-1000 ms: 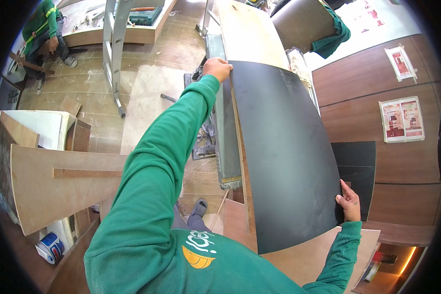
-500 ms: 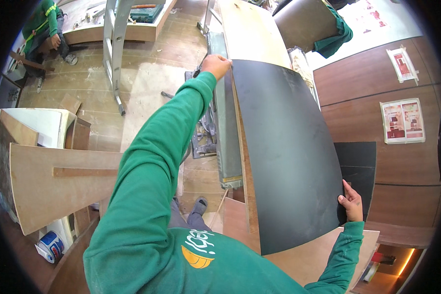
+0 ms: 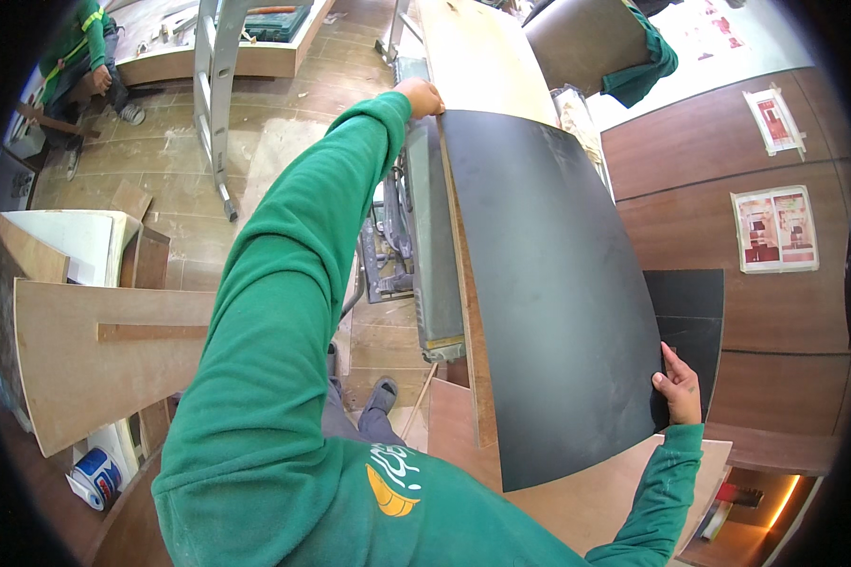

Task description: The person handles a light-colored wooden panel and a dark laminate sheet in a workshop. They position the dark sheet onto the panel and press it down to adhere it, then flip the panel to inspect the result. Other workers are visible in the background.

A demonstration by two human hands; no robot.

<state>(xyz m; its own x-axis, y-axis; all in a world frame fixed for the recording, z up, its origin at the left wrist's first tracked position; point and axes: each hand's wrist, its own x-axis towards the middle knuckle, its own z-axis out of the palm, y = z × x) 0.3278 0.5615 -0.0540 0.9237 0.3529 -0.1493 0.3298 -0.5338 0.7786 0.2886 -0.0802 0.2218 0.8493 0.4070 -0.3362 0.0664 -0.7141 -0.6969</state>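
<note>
A large, dark grey laminate sheet point(image 3: 563, 293) lies over a plywood board point(image 3: 487, 42) and bows slightly along its length. My left hand point(image 3: 420, 97) reaches far forward, its fingers pinched at the sheet's far left corner. At the near right edge, my right hand point(image 3: 679, 386) grips the sheet, with the thumb by the edge and a finger raised; part of its grip is hidden. The wooden edge of a panel point(image 3: 473, 326) shows beneath the sheet's left side. Behind my right hand sits a smaller black sheet point(image 3: 686, 298).
An aluminium ladder point(image 3: 215, 104) stands at far left, beyond it a seated person point(image 3: 80, 71). Left of me are a plywood piece point(image 3: 104, 364) and a paint can point(image 3: 96, 472). Power tools point(image 3: 390, 255) lie on the floor beside the bench. Brown wall panels point(image 3: 728, 189) rise at right.
My left forearm and elbow have shifted slightly left, and the left hand stays at the sheet's far corner. The view has moved a little. My right hand holds its place.
</note>
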